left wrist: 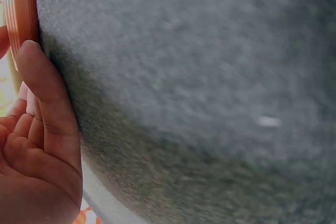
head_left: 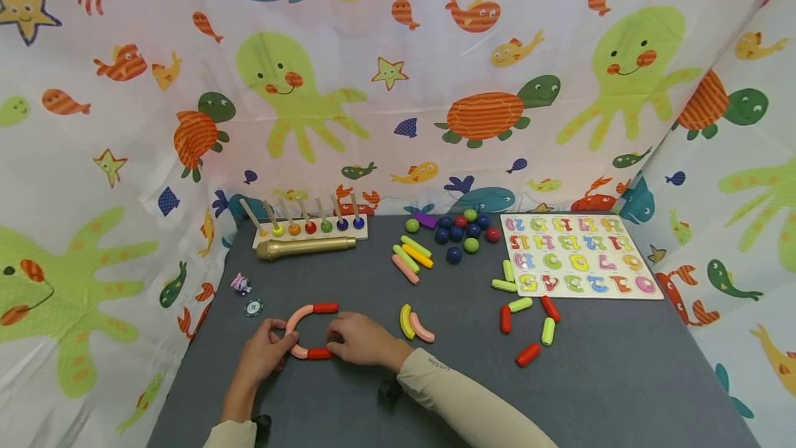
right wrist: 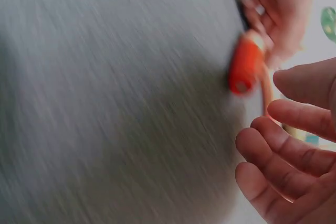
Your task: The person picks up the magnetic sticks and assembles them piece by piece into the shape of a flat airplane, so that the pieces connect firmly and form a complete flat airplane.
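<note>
Head view: dark grey tabletop (head_left: 622, 379), w/ white sea-animal-print fabric curtain (head_left: 379, 140) hung behind & along both sides. C-shaped chain of pink curved & red straight plastic pieces (head_left: 295, 319) lies L of centre, its gap facing R. L hand (head_left: 264, 350) pinches the pink curve, thumb & fingertip close together; L wrist cam shows the thumb pad against ribbed plastic. R hand (head_left: 361, 339) is at the lower red end; R wrist cam (blurry) shows fingers parted, loosely bent, gripping nothing, red end just beyond the tips.

Writing: cream number board (head_left: 566, 273) has coloured numerals, incl. 7 & 8 in 3rd row. Marks on round black-and-white chip (head_left: 253, 308) & print on beige R sleeve (head_left: 460, 393) too small to read.

Edges: tabletop's L edge runs near the chip & small purple-pink figurine (head_left: 241, 283). Along rear edge: white pegboard w/ coloured rings (head_left: 309, 228), gold mic-shaped stick (head_left: 305, 247) just in front, then blue, red & green balls (head_left: 457, 234); number board takes the R rear corner. Yellow & pink curved pair (head_left: 407, 321) sits just past R wrist; loose red & green straight pieces (head_left: 505, 319) lie below the board. Grey top spreads from R forearm to R edge.
</note>
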Motion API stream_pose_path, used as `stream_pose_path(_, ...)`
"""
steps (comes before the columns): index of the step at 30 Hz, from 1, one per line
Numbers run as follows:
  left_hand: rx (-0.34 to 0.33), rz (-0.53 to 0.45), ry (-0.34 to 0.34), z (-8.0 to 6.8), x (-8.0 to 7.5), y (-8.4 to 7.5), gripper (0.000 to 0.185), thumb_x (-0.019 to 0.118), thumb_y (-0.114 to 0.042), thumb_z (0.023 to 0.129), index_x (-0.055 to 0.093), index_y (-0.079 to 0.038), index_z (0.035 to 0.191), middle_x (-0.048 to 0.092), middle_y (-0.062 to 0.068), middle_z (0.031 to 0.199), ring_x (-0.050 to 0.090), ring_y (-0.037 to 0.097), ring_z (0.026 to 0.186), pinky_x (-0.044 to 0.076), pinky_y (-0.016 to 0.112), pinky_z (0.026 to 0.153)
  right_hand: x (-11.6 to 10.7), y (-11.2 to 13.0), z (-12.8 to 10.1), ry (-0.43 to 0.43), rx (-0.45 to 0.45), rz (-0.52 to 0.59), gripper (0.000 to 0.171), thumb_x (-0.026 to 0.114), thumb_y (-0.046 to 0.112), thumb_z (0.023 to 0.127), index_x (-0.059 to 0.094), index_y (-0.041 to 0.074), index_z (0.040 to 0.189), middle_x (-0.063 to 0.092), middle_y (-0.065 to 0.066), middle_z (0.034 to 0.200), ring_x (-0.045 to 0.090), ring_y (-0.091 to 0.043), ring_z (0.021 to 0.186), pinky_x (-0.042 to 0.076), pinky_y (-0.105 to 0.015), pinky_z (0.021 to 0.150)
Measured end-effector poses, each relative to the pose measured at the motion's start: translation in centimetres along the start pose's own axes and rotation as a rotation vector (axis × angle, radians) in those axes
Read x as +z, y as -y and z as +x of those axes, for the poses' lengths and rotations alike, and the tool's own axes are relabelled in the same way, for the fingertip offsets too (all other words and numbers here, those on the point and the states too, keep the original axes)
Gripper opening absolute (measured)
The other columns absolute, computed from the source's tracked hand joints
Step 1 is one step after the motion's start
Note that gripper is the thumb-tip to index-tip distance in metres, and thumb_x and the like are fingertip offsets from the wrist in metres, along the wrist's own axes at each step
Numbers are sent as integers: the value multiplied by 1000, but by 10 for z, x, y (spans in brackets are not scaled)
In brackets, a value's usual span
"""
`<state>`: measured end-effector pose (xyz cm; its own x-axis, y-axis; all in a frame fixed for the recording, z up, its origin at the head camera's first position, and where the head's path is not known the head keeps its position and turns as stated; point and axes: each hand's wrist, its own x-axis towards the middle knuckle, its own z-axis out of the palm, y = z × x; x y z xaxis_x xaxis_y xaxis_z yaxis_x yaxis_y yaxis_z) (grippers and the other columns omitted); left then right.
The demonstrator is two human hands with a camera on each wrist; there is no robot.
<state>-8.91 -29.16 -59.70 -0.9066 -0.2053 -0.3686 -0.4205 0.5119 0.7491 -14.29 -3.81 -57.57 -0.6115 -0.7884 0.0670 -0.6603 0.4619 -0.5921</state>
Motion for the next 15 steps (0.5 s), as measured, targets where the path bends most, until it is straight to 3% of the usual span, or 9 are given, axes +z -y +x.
stream_pose_path(8,-23,-5,26,9,2,0,51,76,-34,101,51,-1,131,57,12,82,58,24,61,50,37,56,-67,-52,-16,-182,132,164,17,68,12,105,76,2,116,71,-2,104,63,-11,89,55,-30,82)
stream_pose_path(15,-40,12,32,9,5,-3,48,69,-36,104,51,0,130,59,13,81,56,25,61,46,37,55,-116,-96,-44,-380,340,69,13,69,9,103,77,1,108,70,-8,99,64,-22,88,56,-41,81)
